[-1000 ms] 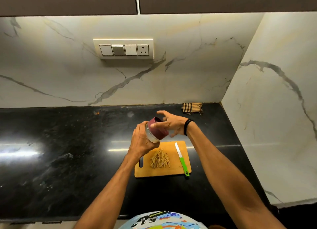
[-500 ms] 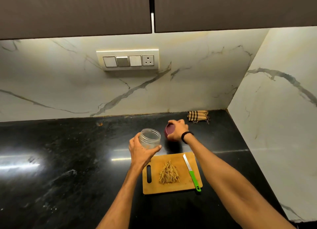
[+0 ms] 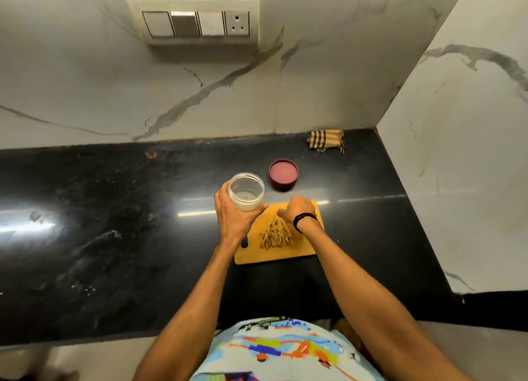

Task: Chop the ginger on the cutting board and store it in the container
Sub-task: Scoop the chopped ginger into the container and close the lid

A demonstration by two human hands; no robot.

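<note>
My left hand [image 3: 234, 219] grips a clear, lidless container [image 3: 246, 191] from the side, just above the counter at the cutting board's far left corner. The container looks almost empty. Its maroon lid [image 3: 283, 175] lies upside down on the counter behind the board. The wooden cutting board [image 3: 281, 253] carries a heap of thin ginger strips [image 3: 275, 235]. My right hand [image 3: 297, 210], black band on the wrist, hovers over the far end of the heap with its fingers curled downward. Its fingertips are hidden, so any strips in them cannot be seen. My right forearm covers the knife.
The black stone counter [image 3: 114, 209] extends far to the left. A striped cloth [image 3: 326, 140] lies in the back right corner. Marble walls close the back and right sides, with a switch panel [image 3: 197, 23] on the back wall.
My right hand took the lid off the container, set it down on the counter behind the board, let go, and came back over the ginger heap. My left hand kept hold of the container.
</note>
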